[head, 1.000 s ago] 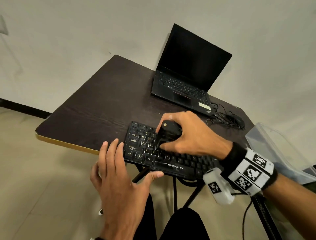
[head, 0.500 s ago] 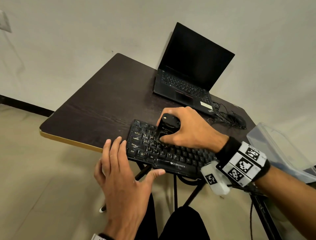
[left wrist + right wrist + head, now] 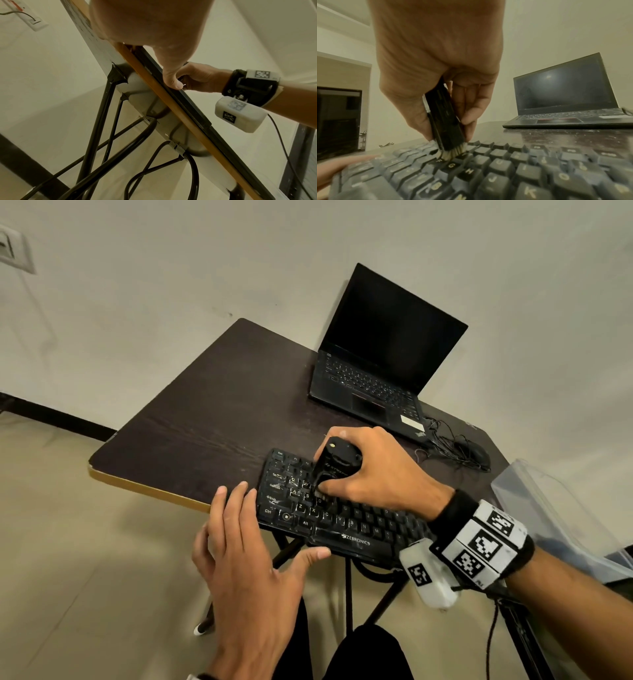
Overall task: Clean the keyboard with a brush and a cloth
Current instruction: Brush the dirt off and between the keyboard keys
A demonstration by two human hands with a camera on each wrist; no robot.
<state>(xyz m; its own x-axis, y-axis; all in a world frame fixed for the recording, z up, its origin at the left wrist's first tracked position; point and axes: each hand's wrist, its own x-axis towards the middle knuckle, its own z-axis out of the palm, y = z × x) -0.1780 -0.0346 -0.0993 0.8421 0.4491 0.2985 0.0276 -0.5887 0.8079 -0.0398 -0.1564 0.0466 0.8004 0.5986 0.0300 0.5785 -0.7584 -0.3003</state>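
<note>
Clearly, my right hand point(image 3: 440, 65) has its fingers point(image 3: 471, 108) curled round the black brush point(image 3: 444, 121), thumb on one side and the others on the other, and the pale bristles below them press into the key gaps just above the F and G keys. I judge the brush light and stiff in the body but soft at the tip, so holding it low, near the bristles, gives good control. The keyboard point(image 3: 359, 529) under the fingertips is thin and probably slides easily. My left hand point(image 3: 246, 559) lies with straight fingers together against its left end, the thumb spread along the front edge, and this steadies it at the table point(image 3: 205, 419) edge. Compared with one second ago, both hands keep almost the same pose; the brush stays on the same left-middle keys.
</note>
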